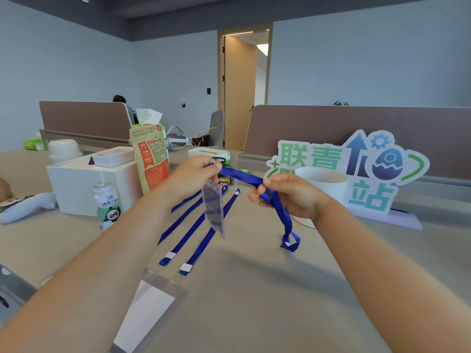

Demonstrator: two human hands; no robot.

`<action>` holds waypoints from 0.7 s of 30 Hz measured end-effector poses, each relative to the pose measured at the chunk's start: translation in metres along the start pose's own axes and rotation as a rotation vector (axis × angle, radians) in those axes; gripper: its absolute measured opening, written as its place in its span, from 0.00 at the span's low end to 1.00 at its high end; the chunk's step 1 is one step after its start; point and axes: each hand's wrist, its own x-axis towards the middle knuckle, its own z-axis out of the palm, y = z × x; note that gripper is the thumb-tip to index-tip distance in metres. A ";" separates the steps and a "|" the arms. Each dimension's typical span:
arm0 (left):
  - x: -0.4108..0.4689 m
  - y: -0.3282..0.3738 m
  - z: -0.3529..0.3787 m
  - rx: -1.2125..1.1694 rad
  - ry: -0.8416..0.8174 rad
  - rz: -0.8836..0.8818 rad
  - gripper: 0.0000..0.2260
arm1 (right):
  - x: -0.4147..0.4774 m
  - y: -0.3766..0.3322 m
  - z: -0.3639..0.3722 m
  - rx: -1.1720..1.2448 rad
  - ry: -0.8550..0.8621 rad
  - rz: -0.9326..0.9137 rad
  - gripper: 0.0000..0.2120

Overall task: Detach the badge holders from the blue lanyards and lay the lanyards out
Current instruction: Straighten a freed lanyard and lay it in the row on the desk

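Above the desk, my left hand pinches the clip end of a blue lanyard, and a clear badge holder hangs tilted from that pinch. My right hand grips the same lanyard's strap farther along; the rest of the strap droops to a loop near the desk. Three other blue lanyards lie side by side on the desk under my hands. A detached clear badge holder with a white card lies flat near the front edge, partly under my left forearm.
A white box and a small drink bottle stand at the left, with an orange-printed bag behind. A white cup and a colourful sign stand at the right. A white controller lies far left.
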 end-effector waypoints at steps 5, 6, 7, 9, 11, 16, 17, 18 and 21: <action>0.009 -0.002 0.004 -0.049 0.063 -0.010 0.12 | -0.004 -0.012 -0.010 -0.154 0.111 0.013 0.20; 0.011 -0.002 0.005 -0.071 0.105 -0.021 0.12 | -0.005 -0.012 -0.013 -0.195 0.150 0.030 0.20; 0.013 -0.002 0.005 -0.092 0.148 -0.029 0.12 | -0.006 -0.012 -0.015 -0.207 0.188 0.048 0.21; 0.019 -0.004 0.007 -0.118 0.231 -0.036 0.10 | -0.009 -0.009 -0.019 -0.188 0.242 0.076 0.22; 0.023 -0.005 0.009 -0.175 0.300 -0.052 0.09 | -0.015 -0.006 -0.023 -0.109 0.267 0.075 0.24; 0.031 -0.005 0.019 -0.398 0.346 -0.124 0.09 | -0.031 -0.004 -0.033 0.176 0.313 0.004 0.29; 0.032 -0.005 0.022 -0.394 0.331 -0.121 0.09 | -0.033 -0.003 -0.035 0.157 0.321 0.007 0.28; 0.033 -0.005 0.024 -0.391 0.312 -0.114 0.08 | -0.035 -0.002 -0.038 0.122 0.321 0.015 0.27; 0.037 -0.002 0.032 -0.363 0.231 -0.113 0.12 | -0.039 0.000 -0.043 0.056 0.280 0.038 0.26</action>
